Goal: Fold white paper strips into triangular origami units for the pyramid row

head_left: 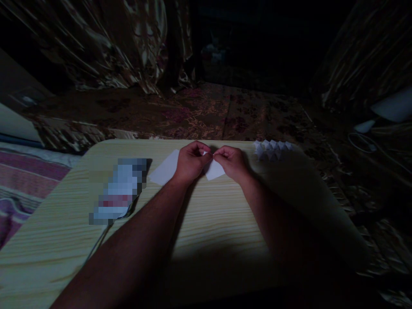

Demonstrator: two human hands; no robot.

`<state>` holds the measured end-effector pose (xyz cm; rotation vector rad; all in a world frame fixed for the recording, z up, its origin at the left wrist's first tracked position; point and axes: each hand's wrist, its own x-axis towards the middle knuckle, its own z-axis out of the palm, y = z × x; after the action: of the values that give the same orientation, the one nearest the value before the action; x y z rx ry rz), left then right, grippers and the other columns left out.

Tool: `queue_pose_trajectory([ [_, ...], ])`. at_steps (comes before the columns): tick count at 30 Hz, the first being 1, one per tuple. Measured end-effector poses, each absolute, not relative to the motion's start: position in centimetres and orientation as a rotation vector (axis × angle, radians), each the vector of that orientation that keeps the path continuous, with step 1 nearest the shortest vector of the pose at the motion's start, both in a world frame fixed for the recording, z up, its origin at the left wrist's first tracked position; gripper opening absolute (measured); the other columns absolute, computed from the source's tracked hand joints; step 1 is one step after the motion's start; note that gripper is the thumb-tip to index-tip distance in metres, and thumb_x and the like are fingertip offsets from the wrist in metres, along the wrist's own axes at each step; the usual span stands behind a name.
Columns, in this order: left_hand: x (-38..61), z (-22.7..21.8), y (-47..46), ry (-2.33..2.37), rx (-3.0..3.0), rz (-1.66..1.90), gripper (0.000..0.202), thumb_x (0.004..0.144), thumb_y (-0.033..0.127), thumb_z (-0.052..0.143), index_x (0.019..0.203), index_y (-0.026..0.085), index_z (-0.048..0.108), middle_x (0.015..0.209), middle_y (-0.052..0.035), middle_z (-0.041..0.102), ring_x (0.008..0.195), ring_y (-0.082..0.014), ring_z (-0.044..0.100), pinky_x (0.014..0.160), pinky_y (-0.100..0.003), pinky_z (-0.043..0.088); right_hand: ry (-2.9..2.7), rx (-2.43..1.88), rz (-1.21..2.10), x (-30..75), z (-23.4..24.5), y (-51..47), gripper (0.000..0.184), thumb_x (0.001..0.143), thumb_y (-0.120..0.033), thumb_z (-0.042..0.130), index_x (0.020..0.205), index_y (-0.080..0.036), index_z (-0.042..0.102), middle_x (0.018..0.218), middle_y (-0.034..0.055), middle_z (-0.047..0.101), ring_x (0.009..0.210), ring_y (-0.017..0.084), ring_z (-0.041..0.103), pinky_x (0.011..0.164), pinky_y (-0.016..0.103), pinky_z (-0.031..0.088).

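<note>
A dim room, lit only over a pale wood-grain table (pixel 209 223) that fills the near half of the view. Beyond its far edge lies a dark floral carpet (pixel 206 111), and shiny brown drapes (pixel 106 47) hang at the far left and right. A striped cloth (pixel 28 180) shows at the left edge, and a pale looped cable (pixel 363 143) lies on the floor to the right. On the left of the table sits a pixelated patch (pixel 120 191); what is under it cannot be made out, though a thin dark shape pokes out at its near end. The right side of the table and the near right corner are sunk in shadow. At the far right edge of the table is a tight row of small folded white paper pieces (pixel 273 148), too small to count. Near the far middle, the left hand (pixel 190 163) and right hand (pixel 232 162) meet, both curled nearly closed, fingertips pinching the top of a small white paper (pixel 215 171) between them; its lower corner hangs below, touching or just above the tabletop. A flat white sheet (pixel 165 169) lies just left of the left hand, partly hidden behind it.
</note>
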<state>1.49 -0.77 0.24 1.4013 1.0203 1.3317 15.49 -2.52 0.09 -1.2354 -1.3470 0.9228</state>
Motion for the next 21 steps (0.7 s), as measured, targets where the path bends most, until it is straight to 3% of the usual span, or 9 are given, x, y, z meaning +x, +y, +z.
queue_pose_trajectory([
  [21,1.44,0.27,-0.68,1.058,1.331,1.368,0.013,0.06,0.019,0.073,0.071,0.016,0.066,0.061,0.0007,0.062,0.05,-0.0083,0.05,0.046,-0.02,0.037,-1.297,-1.232,0.992,15.45,-0.36,-2.27,0.014,0.065,-0.027,0.062,0.072,-0.015,0.064,0.063,0.0009,0.064,0.054,0.012,0.057,0.048,0.022,0.041],
])
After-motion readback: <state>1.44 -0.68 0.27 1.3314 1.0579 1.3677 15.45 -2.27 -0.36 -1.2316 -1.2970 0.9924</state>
